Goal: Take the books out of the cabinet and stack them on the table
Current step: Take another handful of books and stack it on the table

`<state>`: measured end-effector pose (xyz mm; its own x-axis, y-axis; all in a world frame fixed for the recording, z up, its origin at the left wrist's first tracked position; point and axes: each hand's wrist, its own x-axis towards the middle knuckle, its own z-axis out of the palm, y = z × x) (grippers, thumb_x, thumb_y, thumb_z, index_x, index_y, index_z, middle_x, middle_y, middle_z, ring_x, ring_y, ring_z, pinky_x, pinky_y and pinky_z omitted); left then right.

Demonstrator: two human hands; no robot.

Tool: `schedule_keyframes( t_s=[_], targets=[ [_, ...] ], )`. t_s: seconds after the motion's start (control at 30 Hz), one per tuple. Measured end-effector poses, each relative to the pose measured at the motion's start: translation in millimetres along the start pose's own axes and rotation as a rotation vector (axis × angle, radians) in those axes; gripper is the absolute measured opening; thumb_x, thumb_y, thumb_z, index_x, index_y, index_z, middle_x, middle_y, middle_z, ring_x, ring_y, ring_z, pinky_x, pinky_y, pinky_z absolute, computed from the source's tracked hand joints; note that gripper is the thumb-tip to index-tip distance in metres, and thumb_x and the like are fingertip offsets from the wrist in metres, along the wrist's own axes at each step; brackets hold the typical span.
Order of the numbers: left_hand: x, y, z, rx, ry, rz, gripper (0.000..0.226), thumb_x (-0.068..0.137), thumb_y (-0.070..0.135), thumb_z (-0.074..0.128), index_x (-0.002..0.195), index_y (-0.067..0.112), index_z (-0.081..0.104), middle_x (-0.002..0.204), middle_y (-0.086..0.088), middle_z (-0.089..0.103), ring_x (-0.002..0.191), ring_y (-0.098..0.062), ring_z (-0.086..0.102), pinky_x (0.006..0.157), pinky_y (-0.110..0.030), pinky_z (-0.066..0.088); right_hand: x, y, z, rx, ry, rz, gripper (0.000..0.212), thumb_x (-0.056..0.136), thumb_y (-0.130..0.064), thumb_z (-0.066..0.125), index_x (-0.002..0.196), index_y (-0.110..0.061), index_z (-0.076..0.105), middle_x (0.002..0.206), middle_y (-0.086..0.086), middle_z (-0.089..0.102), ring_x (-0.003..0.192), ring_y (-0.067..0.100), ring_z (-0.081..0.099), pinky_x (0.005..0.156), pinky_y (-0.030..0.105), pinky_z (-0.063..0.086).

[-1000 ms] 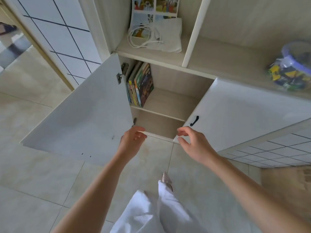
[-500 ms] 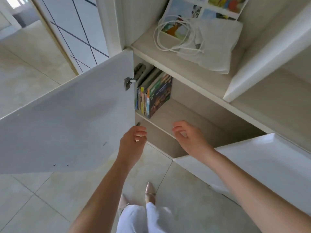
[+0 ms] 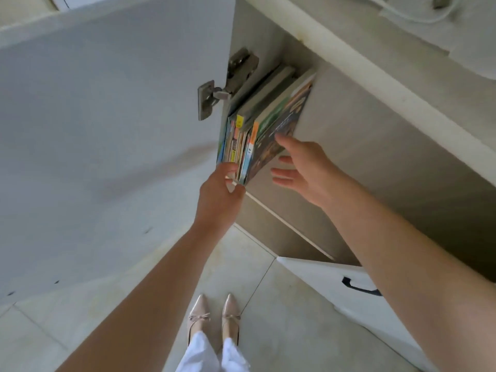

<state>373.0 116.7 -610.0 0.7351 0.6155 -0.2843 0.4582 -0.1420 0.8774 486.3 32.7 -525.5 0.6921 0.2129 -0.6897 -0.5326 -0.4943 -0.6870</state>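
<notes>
Colourful books (image 3: 257,135) are leaning left on the cabinet shelf (image 3: 335,146); left hand (image 3: 218,191) is touching their spines, its fingers hidden, while right hand (image 3: 303,167), fingers apart, is bracing the cover.

A row of upright thin paperback books (image 3: 257,130) stands on the pale wooden cabinet shelf (image 3: 335,167), pressed against its left wall. The left hand (image 3: 218,194) touches the spines' lower ends; the right hand (image 3: 303,167) lies just right of the books. The open white cabinet door (image 3: 107,130) hangs left of both hands.
</notes>
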Motion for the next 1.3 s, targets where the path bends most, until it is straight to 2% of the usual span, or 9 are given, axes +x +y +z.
schedule_keyframes(
  t_s=[0.17, 0.27, 0.37, 0.53, 0.7, 0.77, 0.9, 1.1, 1.3],
  targets=[
    [26, 0, 17, -0.01, -0.012, 0.111, 0.066, 0.087, 0.009, 0.059, 0.146, 0.024, 0.033, 0.141, -0.002, 0.045, 0.122, -0.019, 0.051, 0.094, -0.032, 0.051, 42, -36, 11, -0.002, 0.16, -0.088, 0.035, 0.097, -0.034, 0.041, 0.125, -0.014, 0.049, 0.097, 0.01, 0.063, 0.088, 0.026, 0.067, 0.066, 0.037, 0.059],
    [34, 1, 23, 0.014, -0.013, 0.164, 0.073, 0.087, 0.014, 0.063, 0.149, 0.025, 0.027, 0.142, -0.001, 0.041, 0.125, -0.016, 0.045, 0.087, -0.023, 0.043, 51, -53, 17, -0.016, 0.073, -0.035, 0.04, 0.091, -0.036, 0.052, 0.125, -0.016, 0.042, 0.099, 0.013, 0.057, 0.094, 0.034, 0.062, 0.077, 0.049, 0.058],
    [36, 2, 26, -0.013, -0.001, 0.17, 0.073, 0.086, 0.009, 0.06, 0.149, 0.023, 0.026, 0.143, -0.002, 0.038, 0.123, -0.016, 0.045, 0.086, -0.022, 0.042, 52, -56, 26, -0.097, -0.026, 0.007, 0.046, 0.084, -0.021, 0.061, 0.127, -0.012, 0.044, 0.116, 0.019, 0.057, 0.101, 0.042, 0.061, 0.081, 0.056, 0.056],
    [37, -4, 34, -0.166, 0.048, 0.143, 0.07, 0.084, 0.011, 0.063, 0.143, 0.029, 0.031, 0.138, 0.004, 0.041, 0.116, -0.018, 0.053, 0.086, -0.043, 0.057, 59, -48, 22, -0.126, -0.05, -0.002, 0.042, 0.084, -0.007, 0.053, 0.125, -0.007, 0.045, 0.115, 0.024, 0.059, 0.099, 0.044, 0.064, 0.079, 0.056, 0.057],
    [35, -7, 40, -0.13, 0.083, 0.135, 0.064, 0.086, 0.007, 0.059, 0.143, 0.024, 0.036, 0.141, 0.003, 0.041, 0.105, -0.008, 0.054, 0.074, -0.022, 0.05, 63, -33, 9, -0.146, 0.03, 0.014, 0.041, 0.084, -0.001, 0.055, 0.123, -0.008, 0.044, 0.099, 0.023, 0.065, 0.071, 0.036, 0.071, 0.055, 0.045, 0.06],
    [31, -8, 42, -0.122, 0.088, 0.18, 0.061, 0.085, 0.004, 0.06, 0.14, 0.023, 0.039, 0.139, 0.002, 0.042, 0.117, -0.015, 0.05, 0.076, -0.021, 0.051, 63, -30, 10, -0.128, 0.02, 0.028, 0.036, 0.086, -0.003, 0.057, 0.12, -0.006, 0.047, 0.095, 0.023, 0.066, 0.071, 0.036, 0.071, 0.058, 0.045, 0.06],
    [32, -14, 43, -0.127, 0.066, 0.208, 0.061, 0.082, -0.001, 0.058, 0.135, 0.024, 0.042, 0.139, 0.0, 0.043, 0.127, -0.022, 0.044, 0.091, -0.039, 0.054, 66, -30, 14, -0.123, 0.063, 0.03, 0.041, 0.086, -0.01, 0.062, 0.123, -0.007, 0.045, 0.095, 0.021, 0.065, 0.073, 0.036, 0.071, 0.058, 0.044, 0.06],
    [38, -17, 44, -0.148, 0.011, 0.187, 0.057, 0.083, -0.001, 0.056, 0.131, 0.027, 0.04, 0.128, 0.003, 0.054, 0.119, -0.016, 0.051, 0.081, -0.015, 0.047, 68, -31, 13, -0.202, 0.107, 0.017, 0.029, 0.087, -0.001, 0.054, 0.116, -0.005, 0.048, 0.087, 0.021, 0.065, 0.072, 0.035, 0.072, 0.068, 0.048, 0.061],
    [47, -22, 45, -0.099, 0.058, 0.164, 0.061, 0.084, 0.008, 0.062, 0.138, 0.026, 0.04, 0.131, 0.005, 0.054, 0.116, -0.015, 0.054, 0.079, -0.021, 0.05, 67, -33, 11, -0.242, 0.095, -0.005, 0.021, 0.086, 0.001, 0.054, 0.106, -0.004, 0.051, 0.087, 0.023, 0.066, 0.072, 0.034, 0.071, 0.074, 0.05, 0.06]
  ],
)
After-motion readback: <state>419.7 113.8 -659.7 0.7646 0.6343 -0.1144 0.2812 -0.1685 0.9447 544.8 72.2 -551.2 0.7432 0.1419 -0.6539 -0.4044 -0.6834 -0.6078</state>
